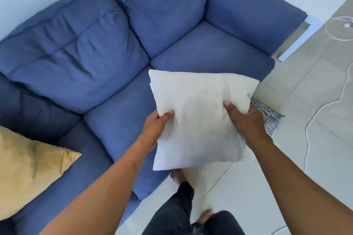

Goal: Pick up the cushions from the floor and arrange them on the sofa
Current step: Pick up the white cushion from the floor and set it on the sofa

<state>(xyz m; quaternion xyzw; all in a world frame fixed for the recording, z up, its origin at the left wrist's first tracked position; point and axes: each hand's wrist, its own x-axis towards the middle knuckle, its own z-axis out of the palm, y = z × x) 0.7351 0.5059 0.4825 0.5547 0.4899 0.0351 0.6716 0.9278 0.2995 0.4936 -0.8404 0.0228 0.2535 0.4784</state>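
Fingers of both hands were clamped on a cream cushion point(198, 118), which hung in the air above the front edge of the blue sofa point(118, 112), partly over the seat and partly over the tiled floor point(305, 105). On the left hand point(154, 129) the thumb lay pressed flat on the cushion's upper face near its left edge, and the other fingers were hidden beneath the fabric. On the right hand point(246, 120) the thumb dug into the upper face close to the right edge, denting it, with the remaining fingers curled out of sight around that edge. The cushion was held roughly level, its far corners pointing toward the sofa's right seat cushion.

A mustard-yellow cushion point(28, 170) rested on the sofa at its left end, one corner pointing toward the middle of the seat. A grey woven cushion point(269, 114) lay on the floor just beside the sofa's front right corner, mostly hidden behind the right hand and the cream cushion. A white cable point(313, 118) trailed across the floor farther right. Below the cushion, dark trouser legs point(175, 213) and bare feet stood on the tiles close to the sofa's front edge.
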